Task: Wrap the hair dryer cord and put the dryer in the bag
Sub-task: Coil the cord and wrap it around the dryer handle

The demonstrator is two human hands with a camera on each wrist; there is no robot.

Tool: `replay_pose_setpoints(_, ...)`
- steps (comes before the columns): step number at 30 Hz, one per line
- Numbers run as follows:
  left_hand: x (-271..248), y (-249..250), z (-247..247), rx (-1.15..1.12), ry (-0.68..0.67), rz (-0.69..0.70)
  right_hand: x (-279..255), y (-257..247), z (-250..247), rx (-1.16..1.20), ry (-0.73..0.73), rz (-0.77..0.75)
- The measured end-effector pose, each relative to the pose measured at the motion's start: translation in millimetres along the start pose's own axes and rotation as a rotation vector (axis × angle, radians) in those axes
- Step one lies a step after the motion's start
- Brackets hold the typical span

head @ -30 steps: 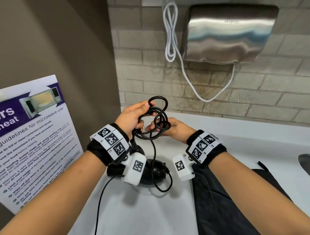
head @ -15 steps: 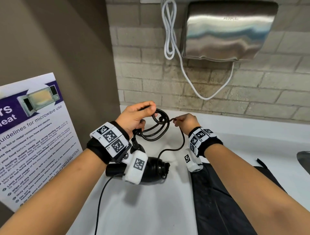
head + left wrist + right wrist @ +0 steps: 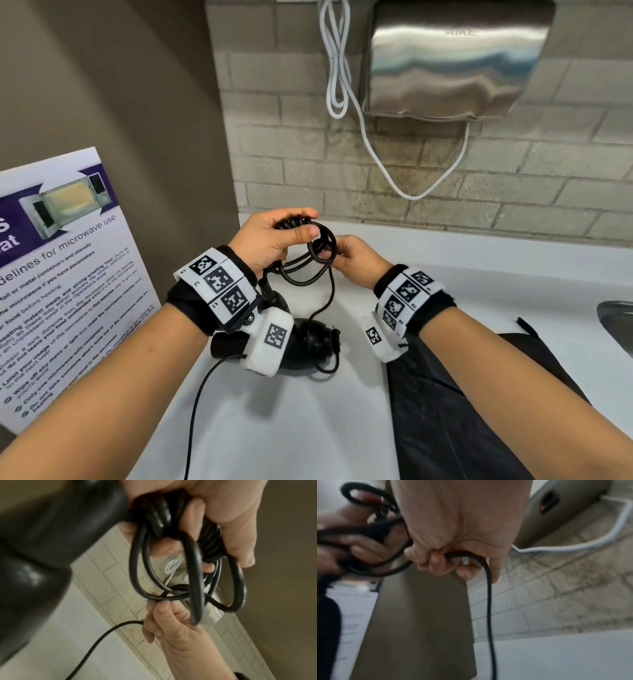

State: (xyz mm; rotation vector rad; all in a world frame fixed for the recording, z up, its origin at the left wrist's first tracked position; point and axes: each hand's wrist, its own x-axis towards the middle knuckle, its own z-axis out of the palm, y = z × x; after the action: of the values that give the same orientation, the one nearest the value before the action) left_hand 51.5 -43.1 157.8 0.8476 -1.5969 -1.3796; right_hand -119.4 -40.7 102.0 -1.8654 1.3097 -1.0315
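The black bag [image 3: 462, 411] lies flat below the right hand [image 3: 356, 262], and the hair dryer [image 3: 308, 342] rests under the left hand [image 3: 270, 240]. The left grips the coiled cord [image 3: 308, 270]; the right, close beside it, pinches the loose strand. Each new loop is best matched to the bundle's size, with the slack kept taut.

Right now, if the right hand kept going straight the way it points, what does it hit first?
Most likely the coiled black cord bunched in the left hand: the right hand points left at it, already pinching a strand. Depth between the hands is unclear.
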Motion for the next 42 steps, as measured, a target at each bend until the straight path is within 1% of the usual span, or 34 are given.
replay_pose_setpoints(2,-1.8,-0.8,-0.4,0.033,-0.017,-0.002,5.6,4.8,-4.8,-0.256,0.094,-0.006)
replay_pose_setpoints(3,-2.5,-1.3,-0.6,0.042,-0.022,-0.004,8.0,6.1,-8.5,-0.332,0.099,0.002)
replay_pose_setpoints(4,-2.9,-1.6,-1.0,0.049,-0.027,-0.006,9.9,5.0,-12.7,-0.342,0.076,0.014)
replay_pose_setpoints(6,-3.3,-1.5,-0.7,0.058,-0.03,-0.002,12.5,-2.4,-17.5,-0.259,0.027,0.038)
replay_pose_setpoints(9,-3.5,-1.3,0.9,0.05,-0.003,0.014,14.1,-18.3,-20.4,-0.136,0.035,0.075)
replay_pose_setpoints(11,-4.9,-1.3,1.7,0.042,0.014,0.022,11.4,-27.2,-26.0,-0.082,-0.052,0.09)
replay_pose_setpoints(13,-5.4,-1.7,1.4,0.016,0.032,0.018,6.0,-36.5,-31.8,-0.102,-0.156,0.082)
replay_pose_setpoints(14,-5.2,-2.5,1.5,-0.005,0.044,0.006,4.3,-40.9,-33.2,-0.107,-0.169,0.07)
replay_pose_setpoints(15,-4.7,-2.8,2.2,-0.027,0.053,-0.009,4.3,-43.9,-34.6,-0.097,-0.14,0.048)
replay_pose_setpoints(16,-4.4,-3.0,3.3,-0.047,0.06,-0.026,5.8,-45.1,-36.1,-0.088,-0.073,0.02)
replay_pose_setpoints(18,-5.3,-2.9,5.6,-0.074,0.066,-0.06,13.1,-39.7,-43.0,-0.149,0.148,-0.015)
replay_pose_setpoints(20,-6.7,-2.8,5.9,-0.062,0.077,-0.089,18.7,-29.1,-53.1,-0.175,0.368,0.005)
replay_pose_setpoints(22,-7.3,-2.7,5.5,-0.018,0.087,-0.079,19.2,-22.5,-55.3,-0.166,0.452,0.021)
replay_pose_setpoints(24,-6.3,-1.6,7.4,0.021,0.106,-0.035,17.3,-22.4,-52.3,-0.219,0.471,0.009)
replay_pose_setpoints(26,-4.5,-0.4,10.3,0.045,0.15,0.027,13.4,-26.3,-50.5,-0.238,0.42,0.007)
replay_pose_setpoints(27,-3.9,0.3,11.5,0.054,0.171,0.054,10.1,-28.6,-50.9,-0.234,0.342,-0.004)
replay_pose_setpoints(29,-1.6,0.0,13.3,0.069,0.189,0.09,1.2,-35.2,-52.8,-0.321,0.092,-0.023)
replay_pose_setpoints(31,0.4,-0.8,13.9,0.074,0.191,0.111,-4.9,-41.3,-48.2,-0.503,-0.175,0.009)
replay_pose_setpoints(32,1.2,-1.0,14.2,0.077,0.186,0.115,-6.1,-42.6,-43.6,-0.551,-0.265,0.03)
replay_pose_setpoints(33,1.7,-1.0,13.9,0.078,0.181,0.117,-6.8,-43.8,-38.4,-0.538,-0.304,0.048)
replay_pose_setpoints(34,1.5,-0.5,14.2,0.08,0.171,0.119,-7.4,-44.4,-34.4,-0.489,-0.305,0.066)
replay_pose_setpoints(37,-0.2,1.5,13.4,0.085,0.148,0.114,-6.2,-43.0,-32.4,-0.341,-0.242,0.119)
replay_pose_setpoints(38,-1.0,2.4,12.9,0.09,0.143,0.109,-5.8,-44.5,-34.0,-0.333,-0.243,0.128)
replay_pose_setpoints(42,-4.5,6.6,11.7,0.058,0.119,0.081,-3.2,-52.7,-44.0,-0.357,-0.323,0.148)
